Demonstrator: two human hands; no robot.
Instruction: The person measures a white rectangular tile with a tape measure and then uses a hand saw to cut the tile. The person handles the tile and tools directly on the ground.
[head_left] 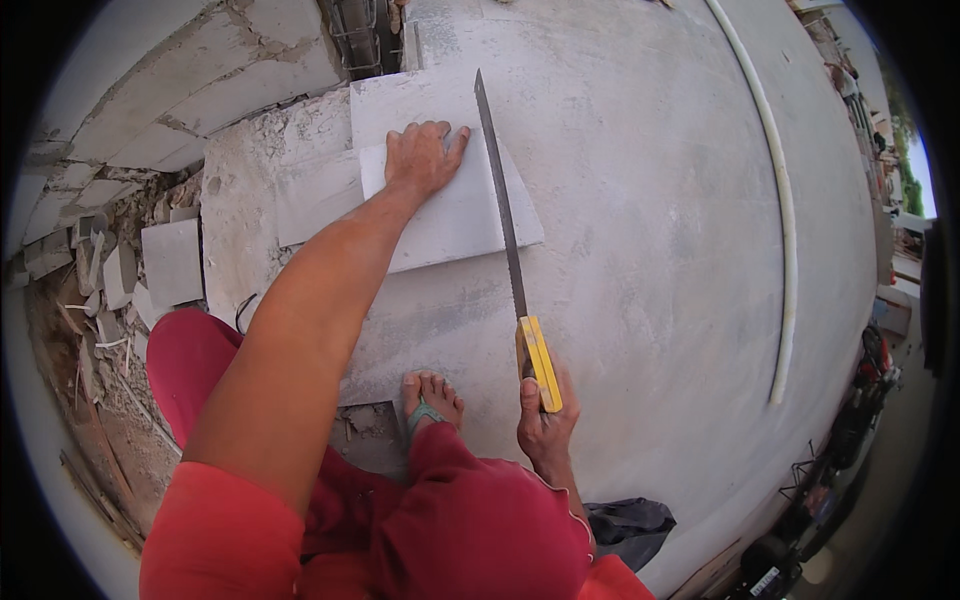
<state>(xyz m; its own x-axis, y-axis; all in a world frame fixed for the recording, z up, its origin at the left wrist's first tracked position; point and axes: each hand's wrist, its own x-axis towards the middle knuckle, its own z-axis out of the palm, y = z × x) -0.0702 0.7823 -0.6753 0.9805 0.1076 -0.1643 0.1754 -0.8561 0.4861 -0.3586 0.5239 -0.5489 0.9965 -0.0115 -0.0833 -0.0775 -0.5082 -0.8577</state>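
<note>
Fingers spread, your left hand (422, 160) braces the white block (455, 218), your right hand (548, 425) grips the saw (511, 240), and sawing looks unfinished.

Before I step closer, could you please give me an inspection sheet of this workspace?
Surface: grey floor, dusty-looking.
Job's things: hand saw with a yellow handle, blade along the right edge of a white block, contact unclear; the block lies on a pale slab.
Clutter: broken block pieces at left; dark bag or cloth at lower right.
Hands: left hand on the block, fingers spread; right hand grips the handle.
Cables: none clearly identifiable; pale pipe or hose at right.
Surroundings: block wall at upper left; right rim indistinct.
</note>
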